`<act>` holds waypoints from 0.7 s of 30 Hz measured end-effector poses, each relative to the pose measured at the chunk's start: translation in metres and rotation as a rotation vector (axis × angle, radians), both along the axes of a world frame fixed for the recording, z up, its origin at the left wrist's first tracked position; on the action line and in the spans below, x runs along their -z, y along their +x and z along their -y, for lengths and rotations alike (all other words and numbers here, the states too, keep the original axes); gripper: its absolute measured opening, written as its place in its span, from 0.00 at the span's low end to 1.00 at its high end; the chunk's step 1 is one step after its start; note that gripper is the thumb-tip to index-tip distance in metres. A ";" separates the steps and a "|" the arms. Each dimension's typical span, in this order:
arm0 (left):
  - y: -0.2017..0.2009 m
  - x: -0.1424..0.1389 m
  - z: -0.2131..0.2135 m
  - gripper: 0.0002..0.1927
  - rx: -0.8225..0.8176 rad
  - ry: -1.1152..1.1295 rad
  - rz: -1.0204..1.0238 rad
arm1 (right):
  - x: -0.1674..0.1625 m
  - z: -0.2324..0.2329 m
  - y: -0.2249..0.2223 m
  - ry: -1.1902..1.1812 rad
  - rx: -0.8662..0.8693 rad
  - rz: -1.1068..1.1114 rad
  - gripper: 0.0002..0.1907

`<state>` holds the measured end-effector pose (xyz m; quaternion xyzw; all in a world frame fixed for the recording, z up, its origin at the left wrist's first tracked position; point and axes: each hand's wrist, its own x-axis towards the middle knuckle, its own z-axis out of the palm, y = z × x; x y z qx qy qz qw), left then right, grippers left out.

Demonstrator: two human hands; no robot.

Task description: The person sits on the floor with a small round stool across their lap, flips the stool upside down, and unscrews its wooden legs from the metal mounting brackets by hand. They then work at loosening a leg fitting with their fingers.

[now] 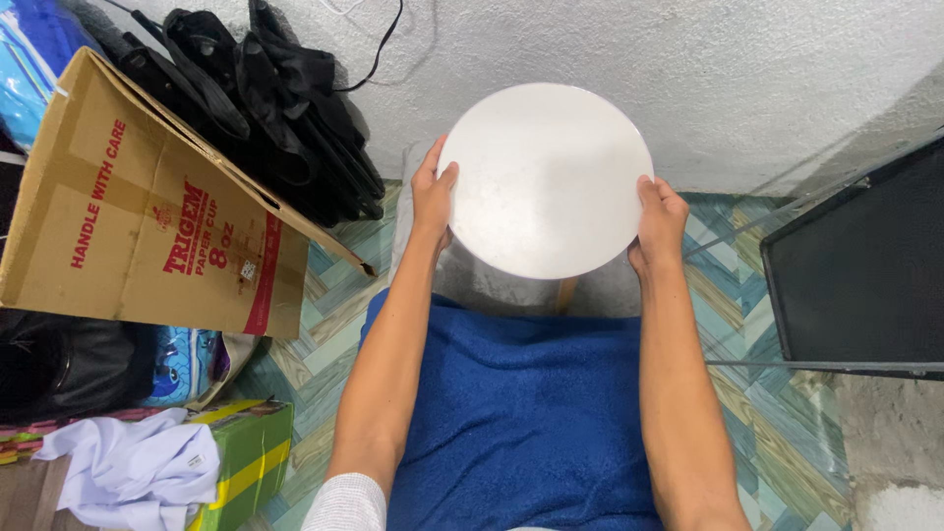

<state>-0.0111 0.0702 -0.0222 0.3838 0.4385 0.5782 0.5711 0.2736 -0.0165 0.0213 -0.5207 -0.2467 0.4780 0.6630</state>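
A round white plate [546, 179] is being held out above the lap, over a blue towel [521, 413] and the patterned floor [777, 413]. It is judged stiff, smooth, likely breakable and rather slippery, so opposite rims are being gripped. The left hand [433, 197] and right hand [661, 221] are being clasped on its edges, fingers [644, 187] curled closed.

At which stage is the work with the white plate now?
Done: the white plate is lifted, and both hands grip its rim, the left hand on one side, the right hand on the other. In hand: the plate is held tilted toward the camera above the blue towel on the lap. Faint specks show on its surface. Left: the towel does not yet touch the plate.
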 end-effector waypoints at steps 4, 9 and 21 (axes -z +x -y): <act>0.002 0.000 0.000 0.28 0.000 0.036 0.025 | 0.005 -0.001 0.002 0.057 -0.009 -0.016 0.15; 0.004 -0.004 -0.001 0.28 -0.011 0.062 -0.033 | 0.006 -0.002 0.006 0.078 -0.002 -0.024 0.15; 0.009 -0.015 -0.006 0.28 -0.002 0.086 0.000 | -0.008 -0.002 0.009 0.116 0.014 -0.010 0.16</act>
